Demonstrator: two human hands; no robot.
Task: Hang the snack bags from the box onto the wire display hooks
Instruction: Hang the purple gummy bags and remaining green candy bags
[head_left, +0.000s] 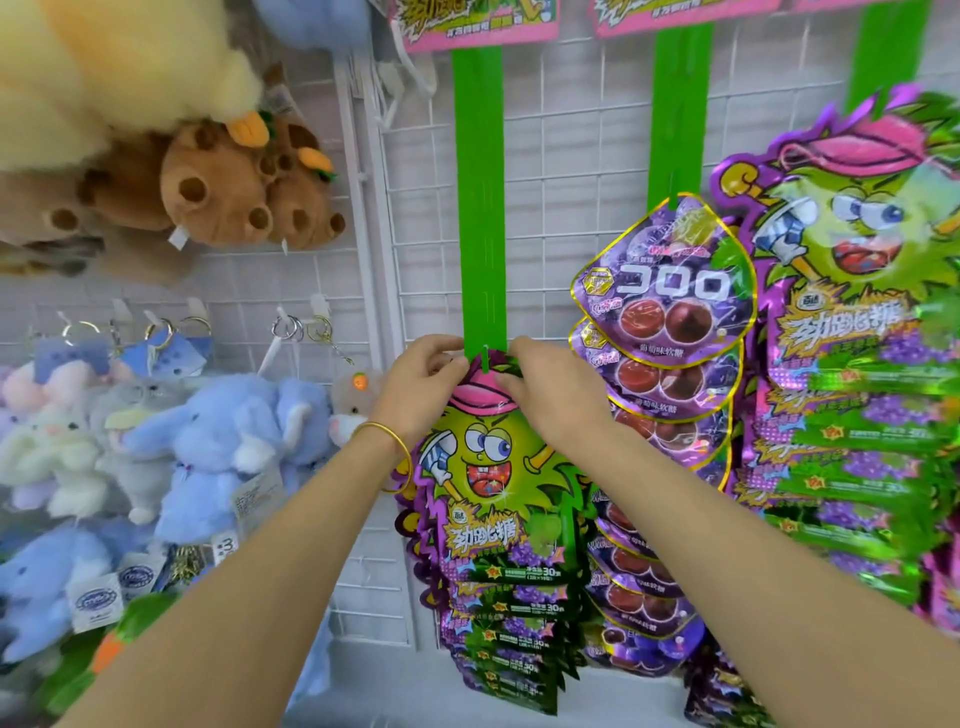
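Item in hand: one snack bag (485, 467), centre of frame, a flat, flexible die-cut foil pouch with a jagged purple outline and a glossy print of a green spiky cartoon face under a pink cap. Position: its top edge lies against a green hanging strip (480, 208), a smooth matt plastic band running straight down the white wire grid panel (571, 156). Grip: the left hand (426, 382) pinches the bag's upper left edge and the right hand (545, 387) pinches its upper right edge over the pink cap; the fingers of both curl onto the foil. Key relation: the strip's small tab (485, 358) shows between the two hands at the bag's top centre. The bag's long axis runs vertically, hanging below the grips in line with the strip, and both hands are about equally near the tab, one on either side. Whether the tab has passed fully through the hang hole cannot be told. Judgement: the coming move likely calls for seating the hole on the tab before release. Below, lower centre: matching bags (498, 623) overlap down the strip like shingles. Right of centre: rounded purple gummy pouches (670, 312) with gold edges, on a second strip. Far right: a dense column of cartoon-face bags (857, 322). Upper left: brown plush toys (234, 192) with short pile. Lower left: blue plush elephants (223, 441), soft and fluffy. Left wrist: a gold bangle (389, 452). The box is not in view.
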